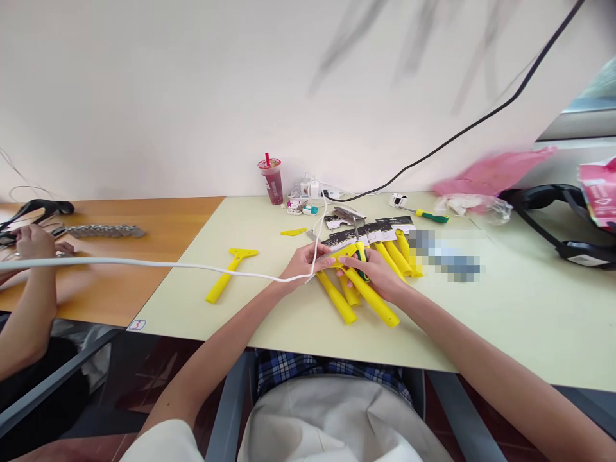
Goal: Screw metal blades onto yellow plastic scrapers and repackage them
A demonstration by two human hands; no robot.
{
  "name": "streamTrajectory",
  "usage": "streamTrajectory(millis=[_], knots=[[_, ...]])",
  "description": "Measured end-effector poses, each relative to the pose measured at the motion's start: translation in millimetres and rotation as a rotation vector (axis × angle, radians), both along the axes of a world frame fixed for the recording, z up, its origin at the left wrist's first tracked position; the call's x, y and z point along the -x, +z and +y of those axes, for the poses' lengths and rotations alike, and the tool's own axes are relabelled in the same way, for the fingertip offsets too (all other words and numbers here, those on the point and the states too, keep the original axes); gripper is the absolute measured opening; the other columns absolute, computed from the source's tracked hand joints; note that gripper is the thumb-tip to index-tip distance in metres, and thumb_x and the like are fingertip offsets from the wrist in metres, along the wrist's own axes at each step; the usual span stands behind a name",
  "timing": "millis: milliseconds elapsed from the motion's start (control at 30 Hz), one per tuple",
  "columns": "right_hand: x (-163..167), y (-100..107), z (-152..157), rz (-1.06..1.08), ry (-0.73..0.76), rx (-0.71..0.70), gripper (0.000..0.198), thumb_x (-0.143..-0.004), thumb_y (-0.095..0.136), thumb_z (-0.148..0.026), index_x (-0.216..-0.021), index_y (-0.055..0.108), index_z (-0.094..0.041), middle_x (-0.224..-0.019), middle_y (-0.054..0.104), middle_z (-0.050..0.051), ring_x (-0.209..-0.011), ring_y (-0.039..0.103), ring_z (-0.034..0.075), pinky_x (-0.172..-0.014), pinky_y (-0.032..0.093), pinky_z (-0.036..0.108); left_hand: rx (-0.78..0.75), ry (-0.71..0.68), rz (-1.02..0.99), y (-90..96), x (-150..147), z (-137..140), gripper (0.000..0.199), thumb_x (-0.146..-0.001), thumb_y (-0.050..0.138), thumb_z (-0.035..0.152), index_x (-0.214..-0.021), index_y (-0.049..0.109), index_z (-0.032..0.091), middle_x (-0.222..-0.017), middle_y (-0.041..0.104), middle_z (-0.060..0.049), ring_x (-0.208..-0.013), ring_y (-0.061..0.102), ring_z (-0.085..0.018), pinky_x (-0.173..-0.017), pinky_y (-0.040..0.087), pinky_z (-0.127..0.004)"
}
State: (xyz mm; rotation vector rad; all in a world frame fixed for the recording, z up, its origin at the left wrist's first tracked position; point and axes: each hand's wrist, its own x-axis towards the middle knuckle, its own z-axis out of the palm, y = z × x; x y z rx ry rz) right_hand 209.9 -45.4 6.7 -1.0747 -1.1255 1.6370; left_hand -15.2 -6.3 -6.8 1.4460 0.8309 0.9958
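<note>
Near the table's (529, 333) front edge, bare top either side of the forearms. Further in, left hand (308, 262) curled, fingertips pinching the head of a yellow scraper (373, 298); right hand (375, 269) closed around a green-handled screwdriver (362, 260) over the same head. More scrapers (397, 256) fanned just beyond, touching. One lone scraper (230, 274) apart toward the left edge. White cable (144, 262) crossing the left wrist. Drink cup (272, 181) at the back edge.
</note>
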Motion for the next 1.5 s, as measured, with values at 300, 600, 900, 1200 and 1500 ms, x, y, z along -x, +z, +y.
streamTrajectory(millis=[300, 600, 900, 1200, 1500], knots=[[3.8, 4.2, -1.4, 0.041, -0.058, 0.028, 0.042, -0.072, 0.106, -0.039, -0.092, 0.073, -0.021, -0.087, 0.081, 0.006, -0.064, 0.073, 0.017, -0.052, 0.063, 0.027, 0.015, 0.02, -0.009, -0.2, -2.5, -1.9, 0.056, -0.069, 0.105, 0.059, -0.096, 0.082, 0.016, -0.091, 0.073, -0.004, -0.084, 0.063, -0.017, -0.078, 0.05, -0.031], [6.9, 12.8, -0.7, 0.14, -0.224, 0.137, 0.037, -0.073, 0.103, -0.024, -0.091, 0.071, -0.022, -0.1, 0.082, 0.009, -0.084, 0.081, 0.021, -0.055, 0.066, 0.023, -0.041, 0.11, -0.026, -0.6, 2.0, 0.5, 0.053, -0.076, 0.102, 0.056, -0.112, 0.089, 0.018, -0.094, 0.079, -0.007, -0.086, 0.068, -0.019, -0.08, 0.055, -0.032], [5.5, 10.5, 0.5, 0.15, -0.197, 0.089, 0.04, -0.071, 0.103, -0.025, -0.091, 0.069, -0.024, -0.097, 0.082, 0.006, -0.091, 0.082, 0.023, -0.058, 0.066, 0.024, -0.045, 0.129, -0.008, 0.6, 1.9, -0.5, 0.053, -0.075, 0.102, 0.056, -0.113, 0.093, 0.021, -0.101, 0.082, -0.008, -0.094, 0.072, -0.023, -0.085, 0.059, -0.037], [4.6, 8.4, 1.0, 0.153, -0.199, 0.107, 0.04, -0.07, 0.104, -0.026, -0.093, 0.072, -0.023, -0.095, 0.079, 0.004, -0.085, 0.081, 0.02, -0.056, 0.065, 0.024, -0.043, 0.122, -0.013, 7.0, -0.4, -4.7, 0.054, -0.072, 0.102, 0.062, -0.106, 0.094, 0.021, -0.097, 0.077, -0.009, -0.091, 0.066, -0.022, -0.082, 0.058, -0.036], [2.8, 0.5, 1.0, 0.097, -0.157, 0.056, 0.032, -0.078, 0.1, -0.03, -0.093, 0.073, -0.024, -0.101, 0.082, 0.006, -0.084, 0.08, 0.02, -0.056, 0.064, 0.025, 0.03, 0.18, -0.034, 6.4, -3.0, -3.9, 0.05, -0.07, 0.103, 0.063, -0.093, 0.094, 0.019, -0.087, 0.074, -0.007, -0.077, 0.06, -0.017, -0.066, 0.05, -0.031]])
